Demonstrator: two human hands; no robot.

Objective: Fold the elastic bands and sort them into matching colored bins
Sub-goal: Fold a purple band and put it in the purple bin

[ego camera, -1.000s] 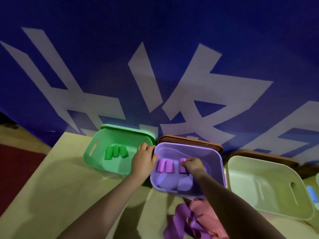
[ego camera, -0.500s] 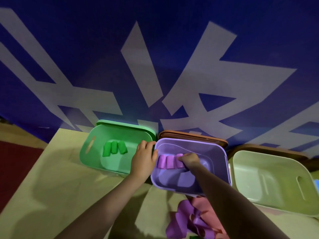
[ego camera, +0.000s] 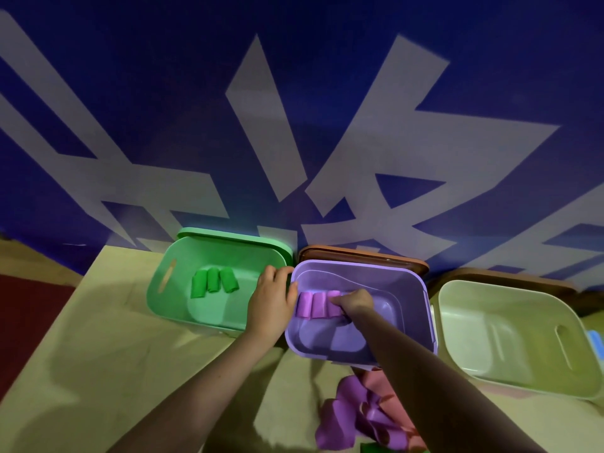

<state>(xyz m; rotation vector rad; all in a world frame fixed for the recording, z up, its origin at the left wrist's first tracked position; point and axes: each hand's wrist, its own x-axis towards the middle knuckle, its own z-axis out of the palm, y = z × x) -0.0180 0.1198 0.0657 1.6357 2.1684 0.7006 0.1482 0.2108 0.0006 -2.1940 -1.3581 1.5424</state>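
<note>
A purple bin (ego camera: 415, 289) sits tilted in the middle, with three folded purple bands (ego camera: 313, 304) in a row inside. My right hand (ego camera: 354, 304) reaches into it, its curled fingers pinching the rightmost folded band against the other two. My left hand (ego camera: 271, 302) grips the purple bin's left rim, thumb inside. To the left, a green bin (ego camera: 163, 299) holds three folded green bands (ego camera: 212, 282). Loose purple bands (ego camera: 356, 416) and pink bands (ego camera: 382, 387) lie in a heap on the table near me.
A pale green bin (ego camera: 510, 377) stands at the right, with a blue bin's edge (ego camera: 596, 344) beyond it. Brown lids (ego camera: 362, 255) lean behind the bins against a blue banner with white characters. A green scrap (ego camera: 371, 448) shows at the bottom edge. The table's left edge drops to a red floor.
My right hand has slid the third folded purple band leftward until it sits against the other two. The left hand stays on the bin's rim. The camera tilted slightly.
</note>
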